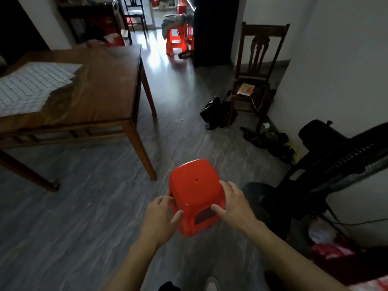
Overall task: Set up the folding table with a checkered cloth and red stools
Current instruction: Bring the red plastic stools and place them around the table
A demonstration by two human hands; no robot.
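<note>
Below, a red stool (195, 196) is gripped at its seat edges by the left hand (161, 215) and right hand (233, 202), seat tilted up and away. Open grey floor (84, 217) lies ahead; the wooden table (100, 89) with checkered cloth (31, 87) stands left, a black fan (327, 164) close right.

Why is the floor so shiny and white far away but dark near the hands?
Head view: daylight from the far doorway glares white on the glossy grey floor; the near room is dim, and the wide lens bends the brown wooden table at the edges.
</note>
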